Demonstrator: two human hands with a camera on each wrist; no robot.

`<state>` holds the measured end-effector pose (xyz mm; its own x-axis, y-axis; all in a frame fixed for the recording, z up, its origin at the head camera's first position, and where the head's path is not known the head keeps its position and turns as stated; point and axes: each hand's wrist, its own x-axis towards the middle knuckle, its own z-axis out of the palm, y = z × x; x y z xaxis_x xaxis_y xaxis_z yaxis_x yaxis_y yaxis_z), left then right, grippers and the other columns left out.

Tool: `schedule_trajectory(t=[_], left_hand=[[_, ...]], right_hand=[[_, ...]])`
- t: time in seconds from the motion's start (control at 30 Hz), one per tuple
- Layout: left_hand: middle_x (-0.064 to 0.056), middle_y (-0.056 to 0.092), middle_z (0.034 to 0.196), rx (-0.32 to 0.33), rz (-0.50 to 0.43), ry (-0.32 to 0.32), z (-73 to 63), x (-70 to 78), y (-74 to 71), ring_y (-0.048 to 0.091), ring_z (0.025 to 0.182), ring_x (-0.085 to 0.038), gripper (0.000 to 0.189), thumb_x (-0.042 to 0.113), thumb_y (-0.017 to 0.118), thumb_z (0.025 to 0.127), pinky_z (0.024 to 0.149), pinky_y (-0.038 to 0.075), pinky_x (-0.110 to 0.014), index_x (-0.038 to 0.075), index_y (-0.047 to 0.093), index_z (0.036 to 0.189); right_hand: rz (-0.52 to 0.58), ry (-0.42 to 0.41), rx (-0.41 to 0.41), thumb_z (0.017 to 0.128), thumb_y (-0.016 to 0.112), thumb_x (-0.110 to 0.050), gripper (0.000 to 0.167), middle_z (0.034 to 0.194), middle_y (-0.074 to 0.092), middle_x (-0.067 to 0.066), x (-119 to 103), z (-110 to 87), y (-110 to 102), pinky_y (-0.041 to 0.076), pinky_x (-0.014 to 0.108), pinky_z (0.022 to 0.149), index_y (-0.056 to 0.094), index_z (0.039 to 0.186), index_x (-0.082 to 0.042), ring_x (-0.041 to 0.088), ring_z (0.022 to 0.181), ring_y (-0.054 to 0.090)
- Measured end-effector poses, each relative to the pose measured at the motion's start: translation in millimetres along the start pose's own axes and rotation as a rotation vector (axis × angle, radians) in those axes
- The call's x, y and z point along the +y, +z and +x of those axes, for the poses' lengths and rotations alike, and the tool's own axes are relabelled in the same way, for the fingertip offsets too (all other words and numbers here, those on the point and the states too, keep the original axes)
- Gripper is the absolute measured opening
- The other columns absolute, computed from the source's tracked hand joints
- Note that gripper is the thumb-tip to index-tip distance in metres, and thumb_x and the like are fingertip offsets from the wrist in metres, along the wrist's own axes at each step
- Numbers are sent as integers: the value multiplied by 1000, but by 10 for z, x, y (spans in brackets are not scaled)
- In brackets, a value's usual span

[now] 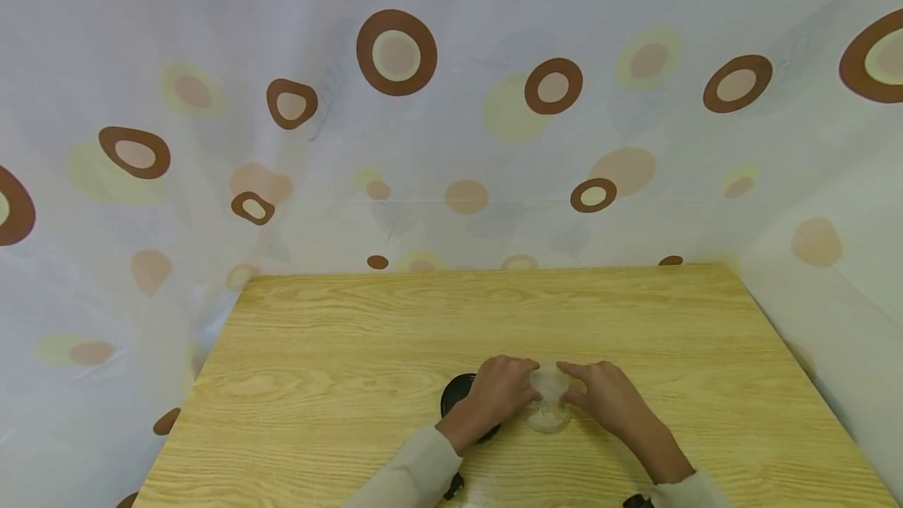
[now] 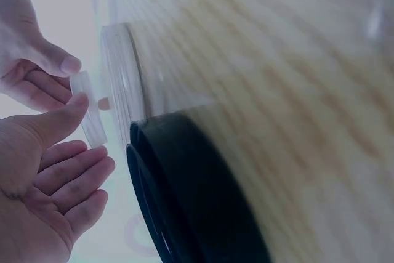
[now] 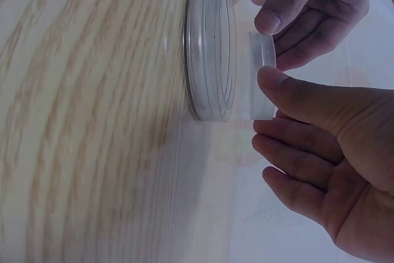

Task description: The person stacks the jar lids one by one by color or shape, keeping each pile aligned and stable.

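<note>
Both hands pinch a small translucent round lid [image 3: 262,78] between thumbs and fingers, one at each side of it. My left hand [image 1: 501,386] has it at the left edge, my right hand [image 1: 605,394] at the right. Directly below, a wider clear round dish [image 3: 208,47] with low walls lies on the table. The small lid is held a little above this dish, with a gap visible in both wrist views. Partly hidden under my left hand and wrist in the head view, a black round piece [image 2: 197,189] with a double rim lies beside the clear dish.
The wood-grain table [image 1: 339,335] extends around the hands. A pale curtain-like sheet [image 1: 451,132] with brown and yellow circles stands behind the table and along its sides. Dark bands [image 1: 454,486] show at the sleeve cuffs.
</note>
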<state>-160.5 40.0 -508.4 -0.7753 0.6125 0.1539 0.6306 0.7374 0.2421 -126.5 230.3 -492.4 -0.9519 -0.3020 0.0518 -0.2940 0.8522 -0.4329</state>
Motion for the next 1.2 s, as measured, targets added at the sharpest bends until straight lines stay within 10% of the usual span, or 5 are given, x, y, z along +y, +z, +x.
schedule_trajectory(t=[0.7, 0.87, 1.2], left_hand=[[6, 74, 91, -47, 9, 14, -118, -4, 13, 67, 74, -3, 39, 38, 74, 80, 62, 51, -14, 16, 70, 112], [7, 73, 86, -63, 14, 14, -130, -1, 0, 65, 68, -2, 38, 39, 74, 79, 57, 48, -13, 16, 70, 110], [9, 69, 73, -73, 63, 52, -157, -1, -25, 59, 58, -1, 25, 39, 74, 79, 50, 42, -13, 18, 70, 93]], right_hand=[[-5, -43, -40, 74, 78, -17, 46, 51, 38, -10, -64, -52, 46, 31, 14, 44, 67, 114, 2, -1, 45, 19], [-39, -44, -46, 73, 78, -19, 44, 74, 69, 1, -74, -58, 45, 35, 16, 51, 69, 112, 0, -1, 49, 31], [-49, -59, -60, 73, 78, -18, 42, 86, 74, 7, -59, -76, 62, 49, 20, 57, 70, 111, -1, -2, 53, 40]])
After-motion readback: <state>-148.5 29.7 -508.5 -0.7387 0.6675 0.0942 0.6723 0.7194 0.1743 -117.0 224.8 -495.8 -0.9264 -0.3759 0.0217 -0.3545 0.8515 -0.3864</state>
